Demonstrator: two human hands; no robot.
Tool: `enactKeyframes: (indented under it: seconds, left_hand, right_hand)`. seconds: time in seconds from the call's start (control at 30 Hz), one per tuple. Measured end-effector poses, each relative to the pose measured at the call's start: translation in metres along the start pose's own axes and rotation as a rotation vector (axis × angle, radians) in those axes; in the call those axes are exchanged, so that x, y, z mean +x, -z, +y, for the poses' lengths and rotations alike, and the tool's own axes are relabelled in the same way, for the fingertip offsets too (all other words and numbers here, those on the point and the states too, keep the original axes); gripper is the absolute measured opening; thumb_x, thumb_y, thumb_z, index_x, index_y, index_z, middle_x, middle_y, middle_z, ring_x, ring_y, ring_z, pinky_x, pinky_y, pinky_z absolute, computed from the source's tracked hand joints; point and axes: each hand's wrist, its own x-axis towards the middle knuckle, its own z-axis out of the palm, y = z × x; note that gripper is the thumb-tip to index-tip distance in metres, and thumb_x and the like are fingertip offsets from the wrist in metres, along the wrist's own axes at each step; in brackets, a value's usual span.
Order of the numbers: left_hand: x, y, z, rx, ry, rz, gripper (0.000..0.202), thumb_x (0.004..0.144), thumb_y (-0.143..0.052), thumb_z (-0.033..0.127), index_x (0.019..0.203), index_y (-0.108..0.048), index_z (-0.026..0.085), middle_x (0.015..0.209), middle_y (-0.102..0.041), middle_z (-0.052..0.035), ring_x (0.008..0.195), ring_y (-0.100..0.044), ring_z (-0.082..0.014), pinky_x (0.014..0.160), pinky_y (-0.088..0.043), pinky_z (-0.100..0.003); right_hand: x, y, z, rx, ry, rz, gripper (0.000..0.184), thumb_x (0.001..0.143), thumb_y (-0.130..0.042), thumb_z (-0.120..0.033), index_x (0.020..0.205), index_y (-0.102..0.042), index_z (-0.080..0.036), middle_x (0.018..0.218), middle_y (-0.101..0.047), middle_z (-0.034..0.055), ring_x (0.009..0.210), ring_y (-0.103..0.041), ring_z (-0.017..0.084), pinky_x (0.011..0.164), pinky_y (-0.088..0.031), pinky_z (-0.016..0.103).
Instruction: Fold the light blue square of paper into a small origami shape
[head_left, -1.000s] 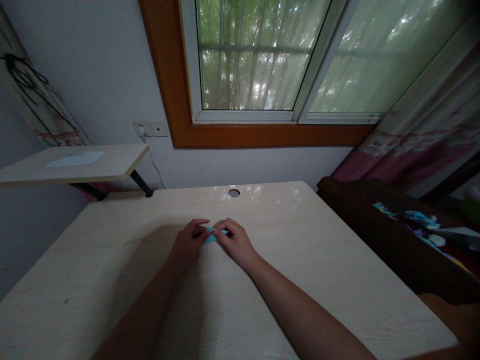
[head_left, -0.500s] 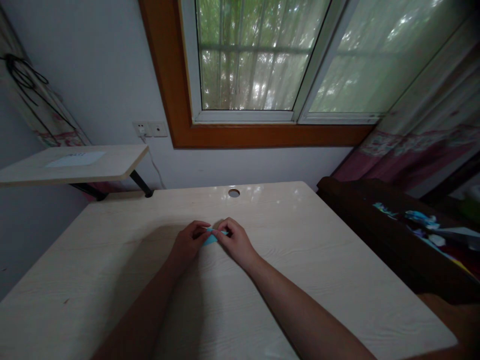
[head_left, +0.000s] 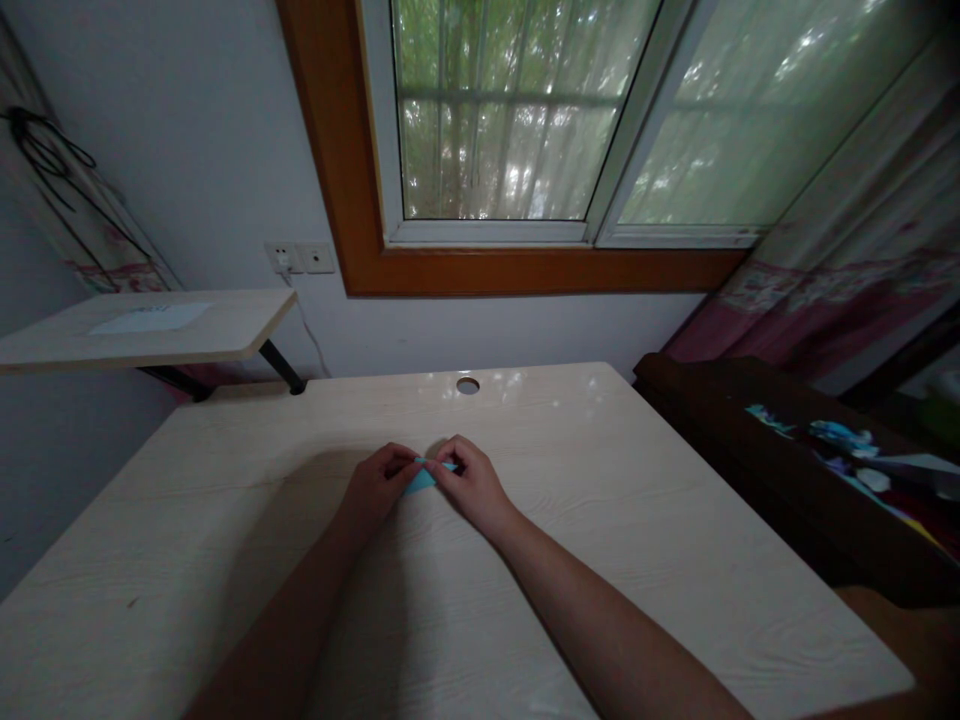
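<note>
A small piece of light blue paper (head_left: pixel 421 479) lies folded on the pale wooden table (head_left: pixel 637 540), near its middle. My left hand (head_left: pixel 375 487) pinches the paper's left side with curled fingers. On the right side my right hand (head_left: pixel 471 484) pinches it too, fingertips pressed together. Most of the paper is hidden between the two hands, whose fingertips almost touch above it.
A round cable hole (head_left: pixel 468 385) sits at the table's far edge below the window. A side shelf (head_left: pixel 225 335) with a sheet of paper stands at the left. Dark furniture (head_left: pixel 787 470) with colourful items borders the table on the right.
Both hands have shifted very slightly toward me with the blue paper between them. The grip looks the same.
</note>
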Motion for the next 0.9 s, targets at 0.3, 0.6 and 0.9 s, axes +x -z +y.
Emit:
enactKeyframes:
  seconds: [0.3, 0.6, 0.9]
  left_hand:
    - [0.003, 0.006, 0.004, -0.086, 0.044, 0.040, 0.019, 0.074, -0.069, 0.035, 0.081, -0.070, 0.018, 0.080, -0.071, -0.0023, 0.078, -0.063, -0.0176, 0.074, -0.046, -0.026]
    - [0.002, 0.010, 0.012, -0.120, 0.031, -0.025, 0.017, 0.074, -0.069, 0.034, 0.075, -0.068, 0.017, 0.070, -0.064, 0.0016, 0.072, -0.056, -0.0142, 0.070, -0.042, -0.023]
    - [0.002, 0.005, 0.009, -0.062, 0.060, -0.005, 0.024, 0.074, -0.069, 0.040, 0.078, -0.070, 0.016, 0.075, -0.069, -0.0026, 0.075, -0.063, -0.0179, 0.074, -0.048, -0.028]
  right_hand:
    - [-0.001, -0.003, 0.004, 0.198, -0.138, 0.009, 0.033, 0.078, -0.071, -0.035, 0.103, -0.055, -0.022, 0.087, -0.063, 0.0013, 0.072, -0.057, 0.014, 0.064, -0.044, 0.025]
    - [0.000, -0.001, 0.002, 0.263, -0.245, -0.170, 0.023, 0.078, -0.070, -0.039, 0.087, -0.070, -0.017, 0.074, -0.064, 0.0006, 0.066, -0.055, 0.014, 0.060, -0.041, 0.024]
    - [-0.001, -0.001, 0.007, 0.290, -0.256, -0.050, 0.030, 0.077, -0.069, -0.043, 0.068, -0.057, -0.017, 0.060, -0.048, -0.0042, 0.056, -0.040, 0.010, 0.053, -0.033, 0.022]
